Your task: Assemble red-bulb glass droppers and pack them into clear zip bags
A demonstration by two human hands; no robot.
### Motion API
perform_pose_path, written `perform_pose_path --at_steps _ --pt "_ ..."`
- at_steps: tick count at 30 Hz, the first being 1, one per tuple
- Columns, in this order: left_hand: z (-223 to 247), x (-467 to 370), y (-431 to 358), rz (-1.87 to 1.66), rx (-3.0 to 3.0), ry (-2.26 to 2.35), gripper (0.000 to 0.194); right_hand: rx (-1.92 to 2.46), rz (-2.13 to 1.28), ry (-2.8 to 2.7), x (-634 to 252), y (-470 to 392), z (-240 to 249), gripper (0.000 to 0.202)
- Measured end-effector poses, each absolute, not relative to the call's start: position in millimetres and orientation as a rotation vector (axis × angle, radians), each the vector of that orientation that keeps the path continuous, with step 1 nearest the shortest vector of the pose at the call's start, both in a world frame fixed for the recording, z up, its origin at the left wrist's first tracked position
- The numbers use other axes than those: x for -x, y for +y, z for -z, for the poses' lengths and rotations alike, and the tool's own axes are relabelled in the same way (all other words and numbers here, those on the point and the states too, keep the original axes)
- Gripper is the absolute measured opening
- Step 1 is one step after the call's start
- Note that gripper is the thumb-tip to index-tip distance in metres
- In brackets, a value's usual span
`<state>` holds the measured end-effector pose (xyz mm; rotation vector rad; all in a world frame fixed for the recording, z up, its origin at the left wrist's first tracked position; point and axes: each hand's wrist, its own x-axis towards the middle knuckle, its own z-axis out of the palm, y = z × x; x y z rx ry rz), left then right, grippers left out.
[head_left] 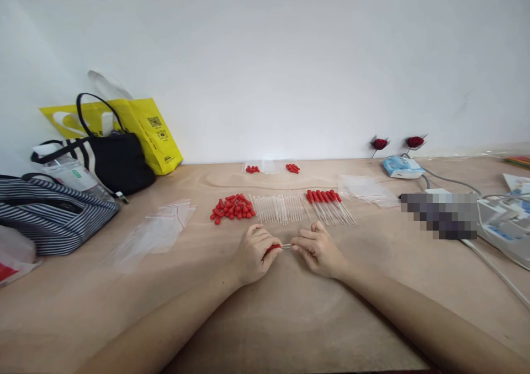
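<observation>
My left hand [257, 254] pinches a red rubber bulb [273, 247] near the table's middle. A thin clear tube [286, 246] runs from the bulb to my right hand [318, 250], whose fingers are closed on the tube. Beyond my left hand lies a pile of red bulbs [232, 207]. Beside it several clear tubes [278, 209] lie in a row. Farther right, several tubes with red bulbs on their ends [329, 206] lie side by side, just beyond my right hand.
Clear plastic bags lie at the left [155, 233] and right [366, 190]. By the wall is a bag holding red bulbs [271, 167]. Bags [120, 159] stand far left. A blue tissue pack [402, 166], cables and a power strip [503, 219] are at right.
</observation>
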<state>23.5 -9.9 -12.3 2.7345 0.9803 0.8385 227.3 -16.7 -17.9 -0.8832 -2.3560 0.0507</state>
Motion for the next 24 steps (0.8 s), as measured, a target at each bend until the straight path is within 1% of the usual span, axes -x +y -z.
perform_pose_path --at_steps 24 --pt "11.2 -23.8 -5.7 -0.839 -2.734 0.953 0.015 1.014 -0.300 -2.341 -219.4 -16.5 19.9 0.026"
